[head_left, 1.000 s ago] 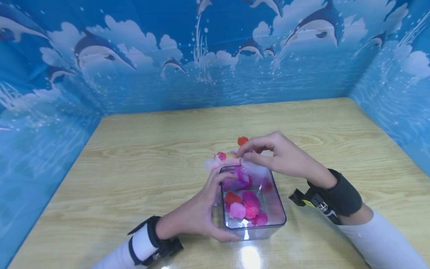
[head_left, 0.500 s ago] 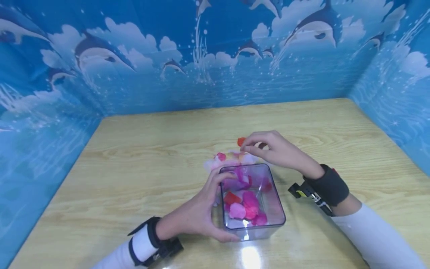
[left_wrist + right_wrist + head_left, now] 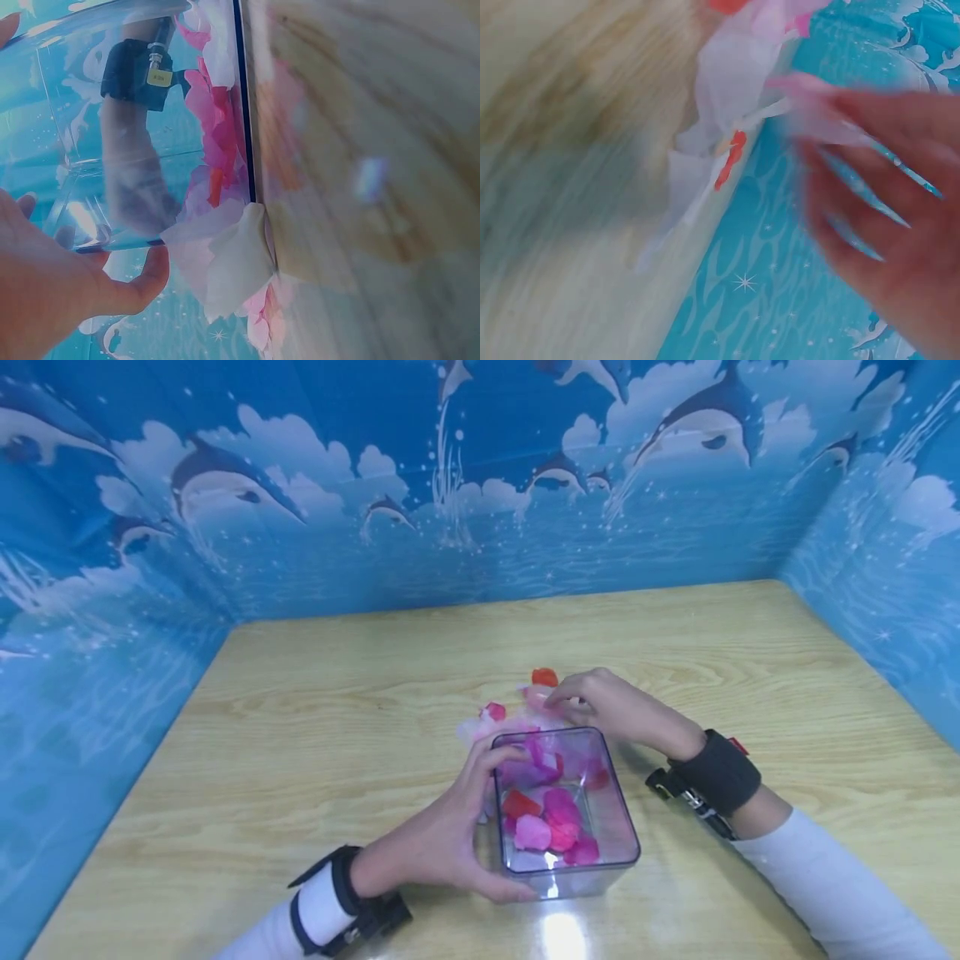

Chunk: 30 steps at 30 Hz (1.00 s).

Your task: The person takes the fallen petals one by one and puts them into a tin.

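A clear plastic box (image 3: pixel 617 827) with a dark rim stands on the table, with pink and red petals (image 3: pixel 533 832) on its floor. My left hand (image 3: pixel 442 839) grips its left side, fingers hooked over the rim and thumb along the front wall. In the left wrist view, petals (image 3: pixel 214 142) show through the clear wall. Behind the box, my right hand (image 3: pixel 626 710) pinches a pale pink petal (image 3: pixel 817 112) above the loose pile. White and pink petals (image 3: pixel 480 727) lie there, partly hidden by the box.
An orange-red petal (image 3: pixel 544 677) lies at the pile's far side, and a deep pink one (image 3: pixel 493 711) at its left. The wood-grain table (image 3: pixel 315 693) meets a blue dolphin-print backdrop (image 3: pixel 480 527) at the back and sides.
My right hand has let go of a whitish petal over the box's back rim, drawn back to the pile and taken a pale pink petal. The left hand keeps its hold.
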Motion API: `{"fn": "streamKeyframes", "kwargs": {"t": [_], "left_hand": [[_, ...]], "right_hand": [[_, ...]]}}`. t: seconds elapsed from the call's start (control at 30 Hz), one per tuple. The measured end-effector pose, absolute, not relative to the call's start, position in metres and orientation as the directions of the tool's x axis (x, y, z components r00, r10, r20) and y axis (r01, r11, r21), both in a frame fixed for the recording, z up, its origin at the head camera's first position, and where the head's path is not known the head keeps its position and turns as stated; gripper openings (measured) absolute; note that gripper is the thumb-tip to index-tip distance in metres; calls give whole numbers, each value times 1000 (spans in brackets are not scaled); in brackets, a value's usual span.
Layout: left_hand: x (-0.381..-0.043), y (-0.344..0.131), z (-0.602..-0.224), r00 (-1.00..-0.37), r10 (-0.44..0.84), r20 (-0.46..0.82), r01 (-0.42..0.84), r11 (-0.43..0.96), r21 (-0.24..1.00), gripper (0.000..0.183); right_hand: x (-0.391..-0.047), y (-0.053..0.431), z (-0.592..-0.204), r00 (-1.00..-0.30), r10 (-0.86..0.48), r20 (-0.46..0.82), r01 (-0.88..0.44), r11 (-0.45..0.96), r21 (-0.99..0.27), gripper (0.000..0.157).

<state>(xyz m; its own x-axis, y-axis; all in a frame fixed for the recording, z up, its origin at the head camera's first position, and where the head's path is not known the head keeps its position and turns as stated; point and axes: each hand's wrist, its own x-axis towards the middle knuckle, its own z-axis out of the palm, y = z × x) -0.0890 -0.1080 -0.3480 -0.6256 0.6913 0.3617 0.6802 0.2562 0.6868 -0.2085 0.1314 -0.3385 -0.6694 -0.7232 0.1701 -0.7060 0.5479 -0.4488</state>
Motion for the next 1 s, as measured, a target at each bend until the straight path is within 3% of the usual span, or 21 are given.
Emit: {"fn": "streamKeyframes", "kwargs": {"t": [0.1, 0.17, 0.57, 0.77, 1.0], "left_hand": [[-90, -108, -349, -618, 694, 370, 688, 249, 682, 113], [-90, -108, -349, -623, 690, 368, 686, 256, 681, 113], [-86, -107, -337, -622, 690, 370, 686, 251, 683, 110], [-81, -105, -320, -601, 695, 395, 691, 202, 695, 106], [-84, -106, -328, -592, 701, 396, 692, 191, 696, 107]], "right_hand": [[-210, 131, -335, -663, -645, 379, -744, 514, -427, 18], [-210, 130, -333, -656, -608, 447, -754, 510, -414, 20], [-211, 132, -332, -675, -563, 477, -738, 521, -429, 28], [-211, 134, -330, -653, -576, 491, -757, 498, -423, 41], [-193, 130, -306, -651, -453, 610, -759, 378, -530, 29]]}}
